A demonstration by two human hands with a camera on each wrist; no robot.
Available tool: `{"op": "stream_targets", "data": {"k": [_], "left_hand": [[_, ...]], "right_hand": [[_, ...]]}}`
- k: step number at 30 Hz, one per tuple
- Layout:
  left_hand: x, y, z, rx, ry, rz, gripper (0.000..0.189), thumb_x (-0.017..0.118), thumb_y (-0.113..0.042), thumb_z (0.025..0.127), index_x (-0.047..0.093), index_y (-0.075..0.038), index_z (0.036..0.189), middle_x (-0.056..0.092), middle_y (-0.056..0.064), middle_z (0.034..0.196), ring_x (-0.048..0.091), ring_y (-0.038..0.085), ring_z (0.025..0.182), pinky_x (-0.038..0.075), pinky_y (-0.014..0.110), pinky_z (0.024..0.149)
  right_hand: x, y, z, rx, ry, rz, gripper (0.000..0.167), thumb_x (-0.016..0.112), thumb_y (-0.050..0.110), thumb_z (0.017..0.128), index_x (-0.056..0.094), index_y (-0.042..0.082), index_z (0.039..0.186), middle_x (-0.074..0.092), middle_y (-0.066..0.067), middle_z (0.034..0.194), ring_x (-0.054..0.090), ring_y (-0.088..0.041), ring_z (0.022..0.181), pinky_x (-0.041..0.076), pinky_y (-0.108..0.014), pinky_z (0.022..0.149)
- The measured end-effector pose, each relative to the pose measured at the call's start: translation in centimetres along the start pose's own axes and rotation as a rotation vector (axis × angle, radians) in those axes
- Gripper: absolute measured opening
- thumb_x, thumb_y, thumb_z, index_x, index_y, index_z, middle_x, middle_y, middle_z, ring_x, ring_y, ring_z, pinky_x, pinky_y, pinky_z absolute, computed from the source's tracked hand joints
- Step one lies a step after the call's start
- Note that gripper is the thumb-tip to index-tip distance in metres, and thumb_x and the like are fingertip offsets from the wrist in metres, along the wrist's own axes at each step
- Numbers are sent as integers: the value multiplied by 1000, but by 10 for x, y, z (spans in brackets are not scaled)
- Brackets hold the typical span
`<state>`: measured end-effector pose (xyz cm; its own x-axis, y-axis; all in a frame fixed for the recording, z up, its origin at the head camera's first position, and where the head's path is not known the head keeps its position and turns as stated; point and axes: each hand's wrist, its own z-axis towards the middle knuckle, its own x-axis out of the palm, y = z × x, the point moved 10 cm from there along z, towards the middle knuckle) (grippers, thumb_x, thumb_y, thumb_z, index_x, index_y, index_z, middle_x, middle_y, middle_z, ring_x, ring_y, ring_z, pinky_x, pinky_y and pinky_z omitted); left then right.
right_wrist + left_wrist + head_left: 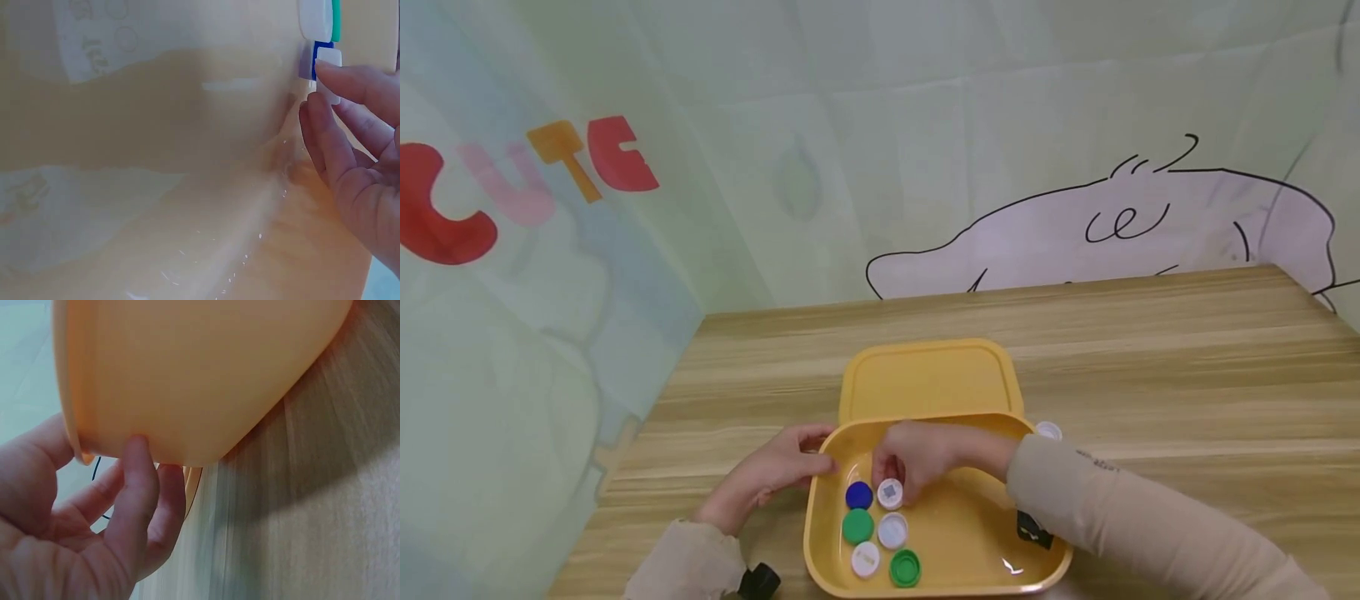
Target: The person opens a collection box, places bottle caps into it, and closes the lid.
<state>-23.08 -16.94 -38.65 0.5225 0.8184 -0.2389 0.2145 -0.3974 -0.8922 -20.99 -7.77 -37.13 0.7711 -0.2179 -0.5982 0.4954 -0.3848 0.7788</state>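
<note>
Right hand (917,458) pinches a white cap (890,494), blue cap (859,496) at its nine o'clock; left hand (778,468) grips the box (809,533) at ten. Placing, seemingly; that calls for gentle release.

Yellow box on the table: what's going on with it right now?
A person's right hand pinches a white cap inside the yellow box, while the left hand grips the box's left side. Five other caps, blue, green and white, lie in the box's left part. A yellow lid lies behind the box.
</note>
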Motion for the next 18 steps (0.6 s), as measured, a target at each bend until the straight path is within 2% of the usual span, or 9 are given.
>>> {"op": "stream_targets", "data": {"k": [8, 18], "left_hand": [[0, -1, 0, -8, -5, 12, 48, 61, -5, 80, 50, 7, 126, 59, 13, 109, 62, 19, 85, 55, 38, 72], [-2, 0, 0, -17, -18, 15, 49, 62, -6, 80, 50, 6, 126, 59, 14, 111, 62, 19, 85, 55, 37, 72]], "right_hand": [[2, 0, 3, 2, -7, -54, 26, 72, -12, 65, 67, 1, 87, 58, 5, 68, 48, 4, 61, 45, -12, 58], [3, 0, 2, 20, -7, -19, 26, 73, -12, 66, 67, 1, 88, 57, 5, 68, 47, 2, 60, 44, -12, 58]]}}
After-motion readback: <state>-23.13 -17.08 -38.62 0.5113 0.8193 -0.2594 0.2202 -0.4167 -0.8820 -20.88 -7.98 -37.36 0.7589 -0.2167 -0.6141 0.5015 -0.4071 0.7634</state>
